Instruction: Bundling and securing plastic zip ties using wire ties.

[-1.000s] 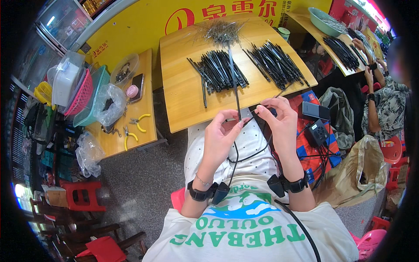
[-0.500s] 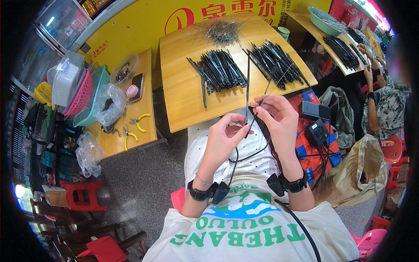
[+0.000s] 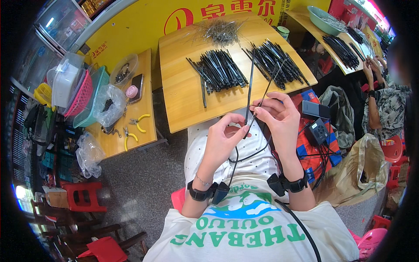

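A long, thin black strip point(image 3: 251, 87) is pinched near its lower end between the thumb and fingers of my left hand point(image 3: 223, 135). It stands nearly upright, leaning a little right. My right hand point(image 3: 279, 114) has its thumb and forefinger closed on a thin dark wire point(image 3: 270, 82), which slants up and right. The wire's lower end meets the strip's lower end by my left fingertips; whether it sits inside the strip I cannot tell. Beyond my hands on the table lie two piles of similar black strips, a left pile point(image 3: 221, 72) and a right pile point(image 3: 281, 67).
A heap of thin metal wires point(image 3: 221, 32) lies at the back of the wooden table point(image 3: 179, 105). On the left side table are yellow-handled pliers point(image 3: 130, 139), a phone point(image 3: 137, 83) and baskets. Cables run across my lap. At far right a person's hands point(image 3: 371, 67) hold thin pieces.
The wire in my right hand has swung so its lower end comes to the strip's lower end. My right hand has shifted slightly up; the strip leans a little more to the right.
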A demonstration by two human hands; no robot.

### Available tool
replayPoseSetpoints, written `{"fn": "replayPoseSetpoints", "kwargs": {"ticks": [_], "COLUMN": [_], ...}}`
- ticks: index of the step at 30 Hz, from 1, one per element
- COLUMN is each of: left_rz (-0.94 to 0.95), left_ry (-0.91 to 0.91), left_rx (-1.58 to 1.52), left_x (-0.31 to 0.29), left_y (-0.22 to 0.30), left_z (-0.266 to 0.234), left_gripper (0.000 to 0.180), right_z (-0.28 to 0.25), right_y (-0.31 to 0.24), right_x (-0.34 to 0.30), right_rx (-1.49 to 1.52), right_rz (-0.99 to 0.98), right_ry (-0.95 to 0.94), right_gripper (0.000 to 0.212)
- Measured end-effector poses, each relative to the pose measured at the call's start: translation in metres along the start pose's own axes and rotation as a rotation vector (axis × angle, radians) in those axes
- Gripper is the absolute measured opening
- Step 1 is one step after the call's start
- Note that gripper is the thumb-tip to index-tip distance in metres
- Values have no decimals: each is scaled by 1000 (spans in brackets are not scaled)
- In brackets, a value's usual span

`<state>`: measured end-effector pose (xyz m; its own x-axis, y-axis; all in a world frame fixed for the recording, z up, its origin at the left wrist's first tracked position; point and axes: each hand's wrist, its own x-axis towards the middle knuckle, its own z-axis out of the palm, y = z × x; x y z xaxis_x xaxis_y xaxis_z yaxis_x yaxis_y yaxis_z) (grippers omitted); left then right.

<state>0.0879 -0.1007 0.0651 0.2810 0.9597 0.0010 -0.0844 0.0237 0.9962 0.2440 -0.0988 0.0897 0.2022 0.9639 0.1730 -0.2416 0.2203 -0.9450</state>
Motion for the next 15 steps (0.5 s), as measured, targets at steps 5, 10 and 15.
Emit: {"fn": "replayPoseSetpoints", "kwargs": {"ticks": [5,10,15], "left_rz": [23,14,65], "left_ry": [22,29,34], "left_rx": [43,88,166], "left_x": [0,-1,0], "left_y": [-2,2,0], "left_z": [-1,0,0], "left_gripper": [20,19,17], "right_z": [0,-11,-11], "right_y": [-2,6,6], "right_x": [1,7,8], "right_rx": [-44,-1,-24], "right_rz": [47,37,20], "right_ry": [-20,-54,-64], "right_gripper": [22,11,6]}}
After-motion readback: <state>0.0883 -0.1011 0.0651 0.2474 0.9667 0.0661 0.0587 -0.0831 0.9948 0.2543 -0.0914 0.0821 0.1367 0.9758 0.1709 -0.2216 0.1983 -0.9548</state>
